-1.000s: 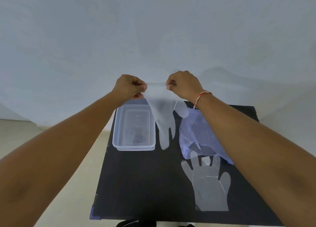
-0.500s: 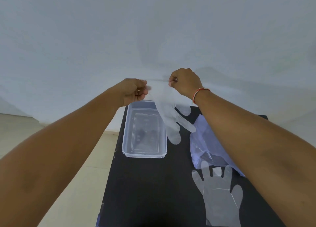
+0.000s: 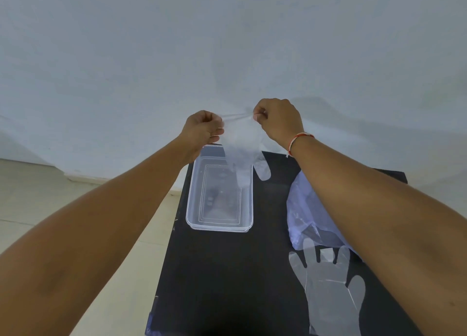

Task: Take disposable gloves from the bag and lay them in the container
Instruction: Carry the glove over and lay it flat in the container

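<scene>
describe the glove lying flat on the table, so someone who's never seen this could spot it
Start at the black table and go to its near right corner, just in front of the crumpled bluish bag. The flat glove lies there, fingers spread, pointing away towards the bag. Unlike the hanging glove, pinched by both hands over the clear container, nothing touches it.

Clear glossy plastic container (image 3: 219, 224), filmy translucent gloves (image 3: 242, 148), matt black tabletop (image 3: 227, 272)

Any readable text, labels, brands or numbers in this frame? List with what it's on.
None readable.
Container: faint embossed marks in the base, too small and blurred to read.
Bag: no print visible.
Glove on the table and the held glove: plain, no markings.
</scene>
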